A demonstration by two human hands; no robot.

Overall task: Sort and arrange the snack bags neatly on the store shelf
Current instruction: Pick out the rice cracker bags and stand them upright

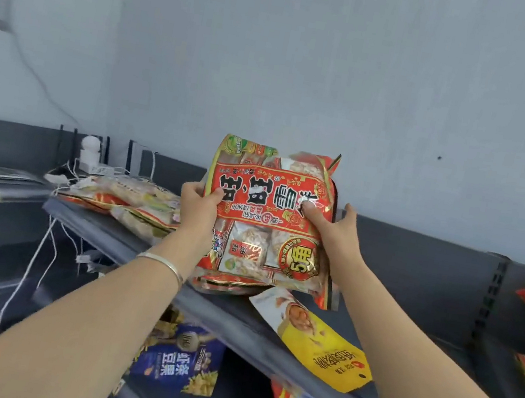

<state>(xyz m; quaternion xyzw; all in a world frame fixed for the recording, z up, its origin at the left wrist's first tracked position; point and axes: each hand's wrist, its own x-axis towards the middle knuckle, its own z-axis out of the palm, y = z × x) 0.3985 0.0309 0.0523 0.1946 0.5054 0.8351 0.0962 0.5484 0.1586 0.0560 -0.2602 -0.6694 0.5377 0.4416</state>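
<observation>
Both arms reach up toward the middle of the frame. The left hand (pixel 199 204) and right hand (pixel 329 227) each grip a side of the red bag (pixel 271 200), thumbs in front.

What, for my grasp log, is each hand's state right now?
Left hand: grips the left edge of the red snack bag.
Right hand: grips the same bag's right edge.
</observation>
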